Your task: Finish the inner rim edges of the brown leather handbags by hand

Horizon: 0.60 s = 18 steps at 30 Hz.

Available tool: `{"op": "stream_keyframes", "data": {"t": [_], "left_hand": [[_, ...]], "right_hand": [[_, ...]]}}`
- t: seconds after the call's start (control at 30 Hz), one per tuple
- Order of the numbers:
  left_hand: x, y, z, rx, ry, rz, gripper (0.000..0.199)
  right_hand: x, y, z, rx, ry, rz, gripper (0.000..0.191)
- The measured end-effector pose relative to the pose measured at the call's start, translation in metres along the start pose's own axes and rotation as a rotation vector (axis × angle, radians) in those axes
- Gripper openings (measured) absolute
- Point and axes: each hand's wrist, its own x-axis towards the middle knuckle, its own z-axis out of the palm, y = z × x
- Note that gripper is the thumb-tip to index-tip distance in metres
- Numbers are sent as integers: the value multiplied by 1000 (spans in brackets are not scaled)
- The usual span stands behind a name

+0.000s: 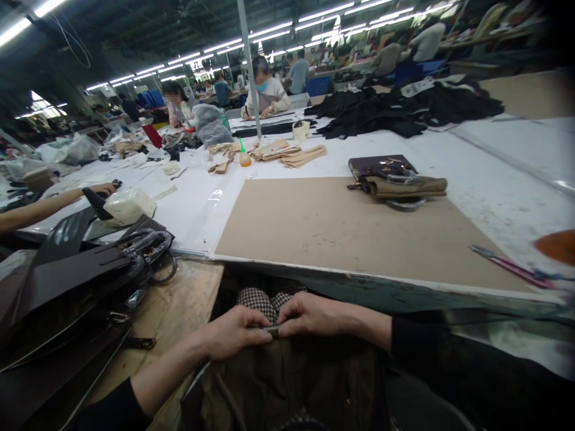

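Note:
A dark olive cloth piece, which looks like a bag lining [291, 377], lies across my lap. My left hand [236, 332] pinches its upper edge between thumb and fingers. Close beside it, my right hand [309, 316] pinches the same edge, leaving a short folded strip between the two hands. The lower part of the cloth runs out at the bottom of the view. On the table ahead, a dark brown bag piece [381, 164] carries a rolled olive cloth [408, 187] and plastic-wrapped handles.
A tan board [323, 227] covers the white table's near edge. Pink-handled scissors [512, 266] lie at right. Dark bag parts [76, 287] pile on a wooden board [188, 299] at left, where another person's arm [49, 206] reaches in. Beyond are a glue bottle [244, 157] and black fabric [404, 108].

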Motion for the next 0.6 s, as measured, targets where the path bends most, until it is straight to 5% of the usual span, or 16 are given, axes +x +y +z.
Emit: {"op": "stream_keyframes", "data": {"t": [0.33, 0.6], "left_hand": [[2, -6, 6, -316, -86, -78, 32], [10, 3, 8, -263, -6, -15, 31]], "right_hand": [[-9, 7, -4, 18, -58, -70, 23], [-1, -15, -6, -37, -73, 48, 40]]}}
